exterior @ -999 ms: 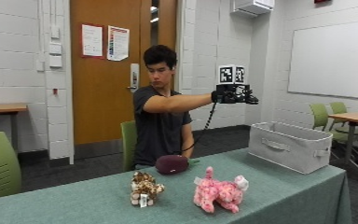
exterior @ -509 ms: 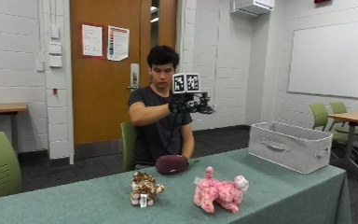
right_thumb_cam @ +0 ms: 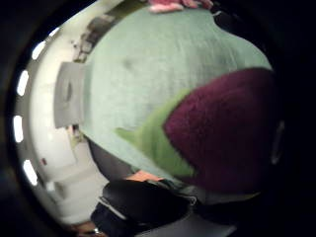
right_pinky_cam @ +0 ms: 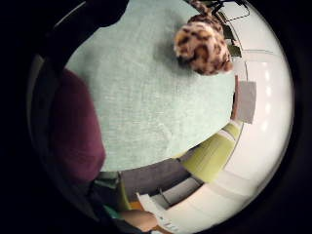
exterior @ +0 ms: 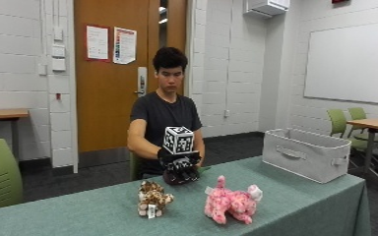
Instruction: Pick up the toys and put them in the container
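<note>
The maroon plush toy (exterior: 176,178) sits on the green counter (exterior: 307,201) under the gloved right hand (exterior: 179,164) — fingers draped down over it, whether gripping I cannot tell; nearer stand a leopard toy (exterior: 153,197) and pink toy (exterior: 232,201); the grey container (exterior: 305,154) — well apart.

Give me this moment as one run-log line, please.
phase: reach | right hand: on maroon toy | leopard toy, pink toy: on table | container: no toys seen
</note>
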### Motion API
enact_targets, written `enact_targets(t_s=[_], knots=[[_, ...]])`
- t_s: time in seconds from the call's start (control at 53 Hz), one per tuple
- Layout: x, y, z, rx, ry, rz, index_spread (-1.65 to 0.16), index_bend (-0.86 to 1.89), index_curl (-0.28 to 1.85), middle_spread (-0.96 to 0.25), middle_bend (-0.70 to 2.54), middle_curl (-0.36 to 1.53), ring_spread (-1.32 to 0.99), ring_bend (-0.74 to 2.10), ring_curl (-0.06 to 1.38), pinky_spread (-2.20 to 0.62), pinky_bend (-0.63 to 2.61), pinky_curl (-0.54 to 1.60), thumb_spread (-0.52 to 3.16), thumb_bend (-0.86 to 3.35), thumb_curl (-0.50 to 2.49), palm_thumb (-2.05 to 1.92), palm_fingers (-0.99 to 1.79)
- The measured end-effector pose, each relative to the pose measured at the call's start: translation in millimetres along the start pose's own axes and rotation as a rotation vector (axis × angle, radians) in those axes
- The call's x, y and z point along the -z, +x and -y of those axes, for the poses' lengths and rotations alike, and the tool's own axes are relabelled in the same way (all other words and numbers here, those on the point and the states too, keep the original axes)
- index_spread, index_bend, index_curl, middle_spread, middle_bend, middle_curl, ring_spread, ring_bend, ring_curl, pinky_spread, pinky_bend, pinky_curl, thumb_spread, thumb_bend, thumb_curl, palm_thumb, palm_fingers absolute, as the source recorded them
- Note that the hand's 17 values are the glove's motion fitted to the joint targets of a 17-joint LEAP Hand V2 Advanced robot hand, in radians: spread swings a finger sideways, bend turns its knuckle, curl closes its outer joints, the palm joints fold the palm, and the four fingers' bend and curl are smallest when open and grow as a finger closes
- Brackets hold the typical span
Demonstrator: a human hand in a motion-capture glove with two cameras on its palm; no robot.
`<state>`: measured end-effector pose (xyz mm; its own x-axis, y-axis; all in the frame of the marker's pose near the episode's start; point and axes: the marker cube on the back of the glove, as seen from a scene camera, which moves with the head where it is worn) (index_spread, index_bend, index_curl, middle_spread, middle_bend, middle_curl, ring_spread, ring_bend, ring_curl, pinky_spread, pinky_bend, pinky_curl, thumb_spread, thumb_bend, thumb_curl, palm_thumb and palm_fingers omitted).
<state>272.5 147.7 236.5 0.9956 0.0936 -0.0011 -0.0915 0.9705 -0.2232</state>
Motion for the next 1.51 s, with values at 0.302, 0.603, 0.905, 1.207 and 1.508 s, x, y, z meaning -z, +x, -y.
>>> enact_targets(t_s=[0.302,0.603,0.905,1.207,1.508], knots=[[-15.8,6.0,-0.4,0.042,-0.048,-0.073,-0.28,0.13,0.38,-0.06,0.16,0.31,-0.18,0.24,0.2,-0.03,0.9,0.43,0.7,-0.07,0.17,-0.07,0.04],[-3.2,1.5,-2.6,0.03,0.125,-0.009,-0.34,0.35,0.44,-0.2,0.28,0.34,-0.4,0.54,0.26,-0.22,0.69,0.34,1.12,0.19,0.3,0.36,0.63],[66.8,-20.6,30.2,0.002,0.202,0.017,-0.38,0.29,0.52,-0.38,0.63,0.5,-0.46,0.94,0.44,-0.44,0.69,0.35,0.83,0.22,0.51,0.6,1.25],[265.5,-165.2,50.6,0.165,0.489,0.08,-0.39,0.44,0.68,-0.42,0.78,0.6,-0.45,1.05,0.5,-0.47,0.76,0.38,0.64,0.17,0.66,0.61,1.19],[341.4,-440.7,59.5,0.481,0.526,0.041,-0.39,0.42,0.77,-0.42,0.8,0.65,-0.44,1.07,0.51,-0.47,0.79,0.39,0.59,0.13,0.78,0.61,1.12]])
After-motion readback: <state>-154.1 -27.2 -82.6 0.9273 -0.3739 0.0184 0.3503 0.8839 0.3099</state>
